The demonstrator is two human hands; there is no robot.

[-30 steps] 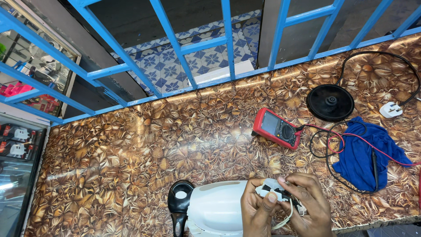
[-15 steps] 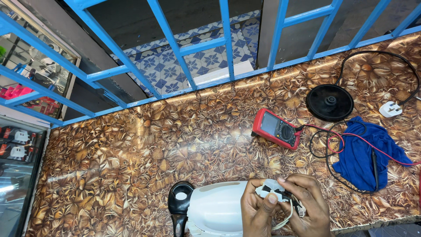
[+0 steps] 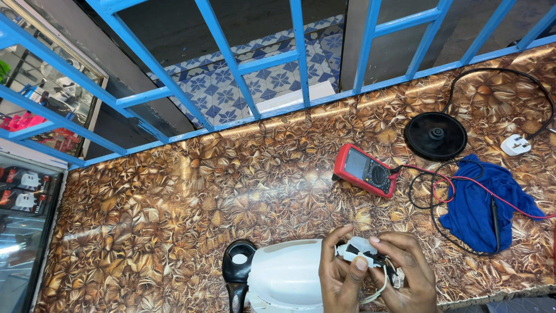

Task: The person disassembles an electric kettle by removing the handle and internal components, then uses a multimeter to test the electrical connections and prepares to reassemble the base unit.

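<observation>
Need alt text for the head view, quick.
Both hands, left hand and right hand, hold a small white wired part over a white plastic kettle on a brown patterned counter; a red multimeter lies beyond.

My hands [image 3: 376, 278]: both bare, no gloves, rings or watch; nails short, plain. No sleeves in view, wrists cut off near edge.

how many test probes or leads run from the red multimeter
2: a red lead crossing the blue cloth from the red multimeter, and a black lead looping beside it, its probe lying on the cloth.
</observation>
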